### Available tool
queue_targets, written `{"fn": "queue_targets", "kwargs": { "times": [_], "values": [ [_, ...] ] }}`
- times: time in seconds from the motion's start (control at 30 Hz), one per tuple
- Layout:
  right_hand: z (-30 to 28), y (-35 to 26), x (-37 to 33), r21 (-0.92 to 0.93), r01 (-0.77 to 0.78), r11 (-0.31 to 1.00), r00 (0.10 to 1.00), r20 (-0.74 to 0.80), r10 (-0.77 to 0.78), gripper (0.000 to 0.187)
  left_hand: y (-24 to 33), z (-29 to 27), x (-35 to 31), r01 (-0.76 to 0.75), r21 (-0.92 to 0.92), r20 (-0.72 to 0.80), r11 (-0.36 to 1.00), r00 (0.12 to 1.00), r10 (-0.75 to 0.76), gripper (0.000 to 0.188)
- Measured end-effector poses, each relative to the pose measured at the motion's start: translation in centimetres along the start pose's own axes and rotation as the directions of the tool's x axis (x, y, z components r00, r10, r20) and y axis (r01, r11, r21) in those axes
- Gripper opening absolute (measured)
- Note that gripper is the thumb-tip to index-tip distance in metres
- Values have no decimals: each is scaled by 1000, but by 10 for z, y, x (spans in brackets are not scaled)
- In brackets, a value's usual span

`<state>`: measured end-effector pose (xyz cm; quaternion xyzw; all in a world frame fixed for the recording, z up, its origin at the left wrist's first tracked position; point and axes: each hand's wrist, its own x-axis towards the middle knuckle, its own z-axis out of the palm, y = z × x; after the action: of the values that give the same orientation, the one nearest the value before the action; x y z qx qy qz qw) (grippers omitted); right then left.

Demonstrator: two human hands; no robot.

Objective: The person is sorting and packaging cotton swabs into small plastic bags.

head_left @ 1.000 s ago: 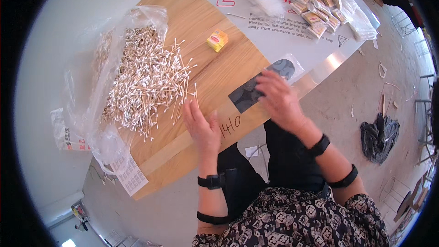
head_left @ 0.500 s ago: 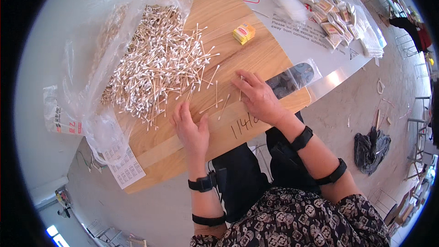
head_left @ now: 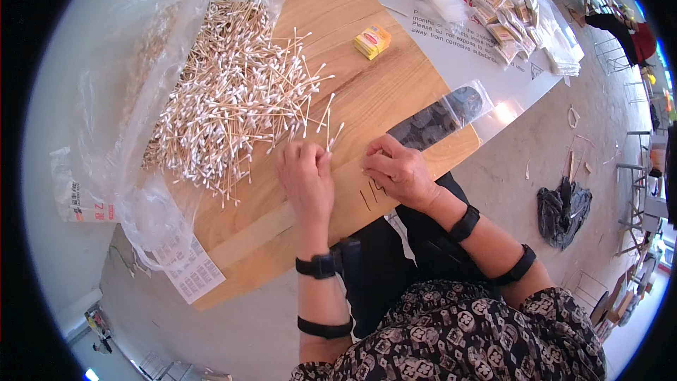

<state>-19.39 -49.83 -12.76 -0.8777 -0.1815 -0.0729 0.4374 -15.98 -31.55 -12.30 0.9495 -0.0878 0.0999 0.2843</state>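
A big heap of cotton swabs (head_left: 226,99) with white tips and pale sticks spills out of a clear plastic bag (head_left: 130,127) onto the wooden table. My left hand (head_left: 308,178) is at the heap's near right edge, fingers curled down and thumb against them; whatever they hold is hidden. A few loose swabs (head_left: 336,135) lie just beyond its fingertips. To the right, over the table's front strip, my right hand (head_left: 400,171) is closed in a pinch. I cannot make out what is between its fingers. The two hands are apart.
Beyond my hands sits a small yellow stack of cards or packets (head_left: 371,42). A clear sleeve with dark round pieces (head_left: 437,121) lies by the right edge. Many small packed bundles (head_left: 504,17) rest on the grey printed sheet (head_left: 451,46). A label sheet (head_left: 187,268) hangs at the left corner.
Both hands have gone from spread fingers to closed ones. Several loose swabs between them no longer show on the table. The whole view has shifted slightly.
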Motion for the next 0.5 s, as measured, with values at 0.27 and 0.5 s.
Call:
{"fn": "queue_targets", "kwargs": {
  "times": [0.27, 0.5],
  "values": [
    [-11, 10, -12, 172, -166, 971, 948, -242, 205, 32, 5, 1, -8, 80, -339, -19, 938, 996, -92, 7],
    [-9, 14, -5, -60, -75, 995, 979, -194, 62, 31, 33, 28, 19, -48, 112, -40, 993, 998, 52, 14]
  ]
}}
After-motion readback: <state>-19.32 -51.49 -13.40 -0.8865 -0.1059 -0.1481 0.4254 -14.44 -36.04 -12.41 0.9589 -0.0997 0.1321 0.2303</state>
